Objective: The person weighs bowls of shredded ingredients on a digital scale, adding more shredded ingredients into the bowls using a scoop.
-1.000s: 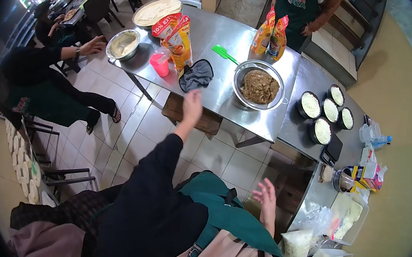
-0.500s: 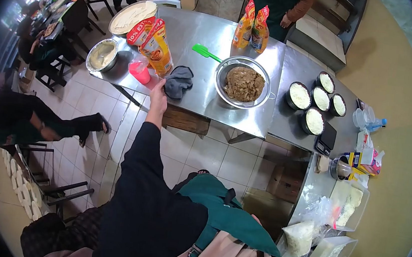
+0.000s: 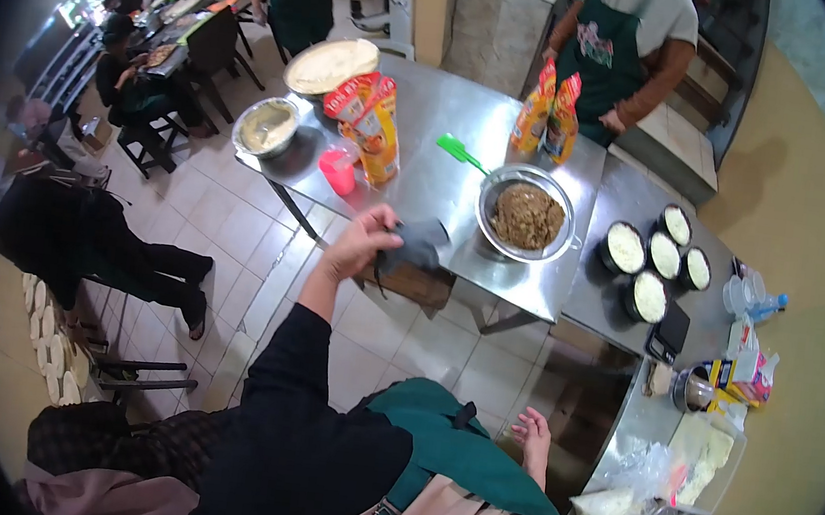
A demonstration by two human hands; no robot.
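My left hand (image 3: 362, 240) is closed on a dark grey cloth (image 3: 416, 245), lifted at the front edge of the steel table (image 3: 428, 108). A thin dark strip hangs below the cloth. Held low in front of my apron, my right hand (image 3: 533, 434) has its fingers loosely apart and holds nothing. Behind the cloth stand a pink cup (image 3: 338, 171) and an orange pouch (image 3: 376, 143). To the right, a metal strainer bowl (image 3: 487, 200) contains a brown, lumpy mass (image 3: 527, 216). A green spatula (image 3: 459, 150) lies beside that bowl.
Two tubs of cream-coloured mix, a larger tub (image 3: 332, 66) and a smaller bowl (image 3: 266, 128), stand at the table's left. Several black bowls (image 3: 625, 248) of white shreds sit near a black scale (image 3: 669, 330). A co-worker (image 3: 609, 62) stands across; a wooden stool (image 3: 414, 286) is underneath.
My left hand has picked the grey cloth up off the table. My right hand has come into view in front of my apron. The camera view has shifted.
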